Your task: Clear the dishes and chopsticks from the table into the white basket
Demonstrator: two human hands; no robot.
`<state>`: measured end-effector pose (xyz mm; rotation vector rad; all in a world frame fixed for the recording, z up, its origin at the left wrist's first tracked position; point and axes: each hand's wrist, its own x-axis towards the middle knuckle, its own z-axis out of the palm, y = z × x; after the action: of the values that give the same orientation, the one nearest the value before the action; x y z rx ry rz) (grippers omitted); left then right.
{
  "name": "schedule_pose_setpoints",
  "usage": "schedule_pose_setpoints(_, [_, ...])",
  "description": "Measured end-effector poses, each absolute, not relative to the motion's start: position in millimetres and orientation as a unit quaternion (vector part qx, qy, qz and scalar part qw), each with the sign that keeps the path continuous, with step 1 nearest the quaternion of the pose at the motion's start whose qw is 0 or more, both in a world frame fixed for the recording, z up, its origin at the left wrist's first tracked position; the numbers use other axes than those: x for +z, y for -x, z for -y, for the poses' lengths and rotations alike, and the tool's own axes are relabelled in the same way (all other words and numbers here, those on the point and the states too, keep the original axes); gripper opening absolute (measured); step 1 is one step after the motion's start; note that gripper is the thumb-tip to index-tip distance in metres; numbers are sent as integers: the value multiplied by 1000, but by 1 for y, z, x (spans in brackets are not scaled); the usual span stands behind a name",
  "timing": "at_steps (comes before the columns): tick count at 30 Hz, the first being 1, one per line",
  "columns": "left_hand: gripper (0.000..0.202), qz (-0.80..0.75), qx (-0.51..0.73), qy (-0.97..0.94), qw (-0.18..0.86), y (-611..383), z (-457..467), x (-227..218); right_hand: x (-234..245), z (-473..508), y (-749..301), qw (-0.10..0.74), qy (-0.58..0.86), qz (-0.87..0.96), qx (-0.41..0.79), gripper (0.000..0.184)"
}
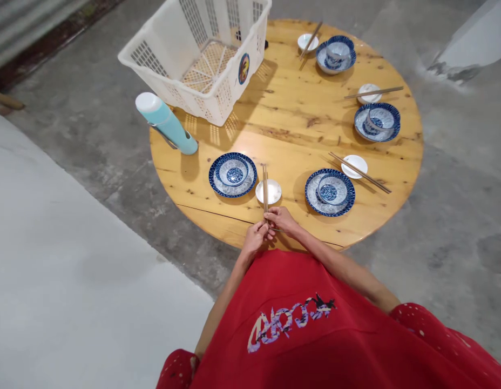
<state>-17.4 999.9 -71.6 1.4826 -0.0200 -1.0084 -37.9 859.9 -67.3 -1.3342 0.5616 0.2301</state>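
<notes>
1. Both hands, left hand [256,237] and right hand [281,219], are closed, fingertips pinching the near ends of the pair of brown wooden chopsticks [265,186], I think to keep them together and even.
2. Their far ends lie across the small round white dish [275,193], off the round wooden worktop [291,124].
3. Left of that dish sits a blue-patterned plate [233,174] with its bowl.

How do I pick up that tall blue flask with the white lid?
Take the flask by the thin handle that runs along its side. The handle faces the near left edge of the table, so come in from there and hook through the loop. The body looks wide and smooth, so it is probably harder to wrap and easier to let slip.
</notes>
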Motion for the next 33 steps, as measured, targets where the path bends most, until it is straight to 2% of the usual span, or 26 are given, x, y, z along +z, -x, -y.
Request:
schedule_pose_setpoints(20, [38,46,-413,-659,627,9,-998,-78,-74,-862,38,717,644,-256,71,27])
schedule_pose_setpoints(33, [34,59,-403,-670,621,7,-997,-76,-79,-861,39,716,652,-242,65,30])
